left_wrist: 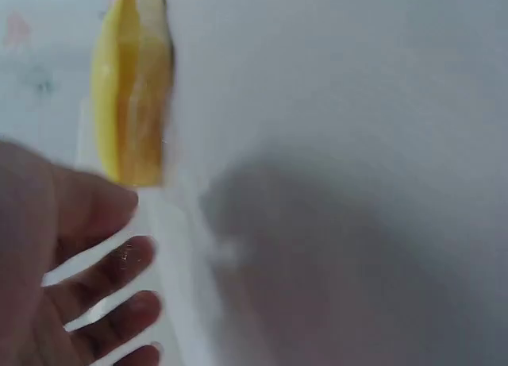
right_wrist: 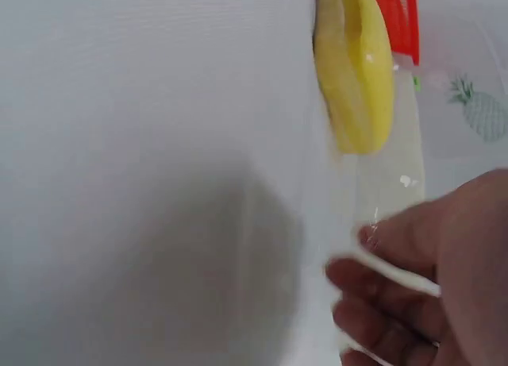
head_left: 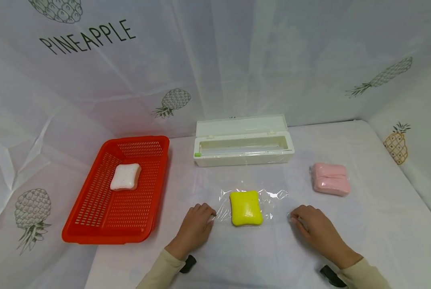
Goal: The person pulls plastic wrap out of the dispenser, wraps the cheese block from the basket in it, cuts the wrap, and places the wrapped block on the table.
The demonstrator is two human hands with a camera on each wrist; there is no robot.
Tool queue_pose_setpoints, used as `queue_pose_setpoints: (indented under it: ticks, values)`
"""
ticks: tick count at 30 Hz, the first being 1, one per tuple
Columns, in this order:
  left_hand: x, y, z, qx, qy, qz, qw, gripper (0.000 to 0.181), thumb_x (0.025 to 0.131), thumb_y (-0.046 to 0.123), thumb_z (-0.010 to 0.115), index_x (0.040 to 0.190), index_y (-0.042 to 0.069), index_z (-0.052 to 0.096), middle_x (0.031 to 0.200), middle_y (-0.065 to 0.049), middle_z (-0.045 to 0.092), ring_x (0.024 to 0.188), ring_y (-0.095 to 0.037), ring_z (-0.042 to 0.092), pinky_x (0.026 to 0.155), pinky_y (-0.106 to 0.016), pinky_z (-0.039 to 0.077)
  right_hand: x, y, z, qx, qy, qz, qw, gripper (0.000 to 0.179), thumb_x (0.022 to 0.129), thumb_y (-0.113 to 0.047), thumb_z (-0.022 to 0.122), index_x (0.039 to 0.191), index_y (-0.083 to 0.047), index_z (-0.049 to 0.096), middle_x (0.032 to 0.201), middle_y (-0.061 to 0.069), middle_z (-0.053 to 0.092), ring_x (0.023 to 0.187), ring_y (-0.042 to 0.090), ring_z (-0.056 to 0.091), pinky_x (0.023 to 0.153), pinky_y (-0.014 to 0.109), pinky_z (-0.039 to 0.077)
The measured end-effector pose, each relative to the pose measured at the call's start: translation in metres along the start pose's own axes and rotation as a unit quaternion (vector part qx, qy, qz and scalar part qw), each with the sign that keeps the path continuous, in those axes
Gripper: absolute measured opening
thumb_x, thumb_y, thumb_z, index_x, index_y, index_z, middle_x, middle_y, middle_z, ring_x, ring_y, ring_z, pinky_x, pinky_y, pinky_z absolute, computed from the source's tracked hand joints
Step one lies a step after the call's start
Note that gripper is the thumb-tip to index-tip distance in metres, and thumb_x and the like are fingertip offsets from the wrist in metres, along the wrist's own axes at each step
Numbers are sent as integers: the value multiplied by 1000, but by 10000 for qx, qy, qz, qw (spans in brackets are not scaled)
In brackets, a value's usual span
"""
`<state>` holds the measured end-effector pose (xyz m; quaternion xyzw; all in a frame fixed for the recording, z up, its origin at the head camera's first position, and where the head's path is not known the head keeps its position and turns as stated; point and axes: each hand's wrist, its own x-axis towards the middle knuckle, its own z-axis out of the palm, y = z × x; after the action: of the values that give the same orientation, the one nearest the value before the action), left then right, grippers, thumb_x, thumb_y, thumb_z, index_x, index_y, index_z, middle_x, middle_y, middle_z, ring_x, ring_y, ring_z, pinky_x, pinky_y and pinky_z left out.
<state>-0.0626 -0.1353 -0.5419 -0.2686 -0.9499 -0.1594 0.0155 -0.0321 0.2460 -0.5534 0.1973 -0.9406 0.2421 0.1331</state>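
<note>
At the left of the frame, a red plastic basket held one white pillow-shaped block; whether that block was wrapped could not be made out. Right of it, at lower centre, the left hand lay by the left end of a sheet of clear film, its fingers loosely bent, with a narrow gap between thumb and forefinger in the left wrist view. At the centre, a yellow pillow-shaped block lay on the film, below a white film dispenser with its lid up. The wrapping looked only partly done: the film was under the block, but its sides spread outward and seemed yet to be folded over. The block sat between the two hands, a little above them in the frame and touching neither. At lower right, the right hand was near the film's other end, fingers loosely curved and the thumb slightly apart; whether film clung to either hand's fingertips could not be told. Farther right, a pink block appeared already wrapped in clear film.
</note>
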Motion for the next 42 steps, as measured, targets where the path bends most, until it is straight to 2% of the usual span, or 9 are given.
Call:
queue_pose_setpoints:
  ticks: [6, 10, 13, 21, 28, 31, 35, 38, 42]
  values:
    - [14, 29, 9, 953, 7, 928, 9911, 64, 87, 48, 86, 136, 16, 60, 136, -6, 59, 124, -24, 55, 106, -39, 48, 9, -36, 7, -393, -51, -541, 9977, 54, 79, -8, 81, 130, -6, 66, 130, 16, 62, 114, 36, 61, 94, 55, 51]
    - [25, 42, 21, 2239, 224, 1389, 9644, 72, 82, 61, 85, 136, 20, 59, 139, -5, 59, 128, -23, 57, 108, -36, 47, 21, -51, 29, -613, -238, -1150, 9912, 82, 76, -31, 93, 146, -9, 55, 149, 20, 53, 130, 37, 55, 105, 53, 45]
    - [31, 46, 25, 2690, 358, 1460, 9513, 64, 83, 58, 86, 131, 23, 62, 135, -1, 61, 125, -21, 59, 105, -33, 48, 29, -53, 44, -860, -312, -1468, 9849, 91, 72, -34, 98, 147, -8, 54, 151, 19, 54, 132, 37, 56, 107, 51, 47]
    - [38, 40, 19, 2289, 139, 1283, 9649, 40, 98, 44, 75, 132, 25, 66, 135, 6, 66, 122, -17, 59, 103, -34, 49, 49, -44, 44, -725, -99, -1651, 9836, 61, 80, -15, 91, 135, -6, 66, 135, 11, 68, 127, 34, 62, 102, 52, 51]
    - [48, 36, 5, 1614, 455, 1301, 9772, 51, 99, 42, 74, 140, 16, 59, 134, 2, 65, 120, -21, 59, 103, -36, 50, 71, -40, 25, 276, -806, -988, 9914, 50, 92, -15, 82, 138, -7, 66, 132, 7, 71, 131, 35, 59, 109, 57, 47]
    - [55, 36, 1, 1548, 502, 1311, 9779, 63, 92, 50, 80, 139, 14, 57, 134, 0, 65, 118, -21, 59, 103, -36, 49, 82, -37, 18, 645, -1118, -726, 9890, 43, 98, -15, 75, 140, -6, 66, 133, 9, 70, 132, 38, 57, 110, 60, 44]
    - [70, 34, -3, 1541, 343, 1108, 9812, 57, 93, 45, 82, 137, 16, 61, 130, 2, 68, 117, -20, 60, 104, -35, 49, 97, -32, 12, 1005, -1425, -524, 9833, 39, 104, -15, 65, 142, -5, 64, 136, 14, 67, 130, 40, 56, 110, 62, 42]
    - [85, 29, -8, 980, 97, 780, 9921, 45, 98, 33, 78, 137, 15, 64, 129, 2, 71, 116, -20, 61, 104, -37, 48, 108, -30, 11, 977, -1442, -480, 9835, 40, 107, -16, 60, 145, -3, 61, 138, 15, 67, 129, 39, 59, 111, 61, 42]
    - [107, 18, -16, -136, -441, 382, 9982, 40, 104, 27, 69, 141, 12, 65, 130, -2, 73, 111, -22, 61, 102, -40, 46, 120, -34, 15, 335, -696, -824, 9936, 39, 103, -14, 66, 140, -2, 63, 134, 14, 68, 122, 36, 64, 107, 57, 48]
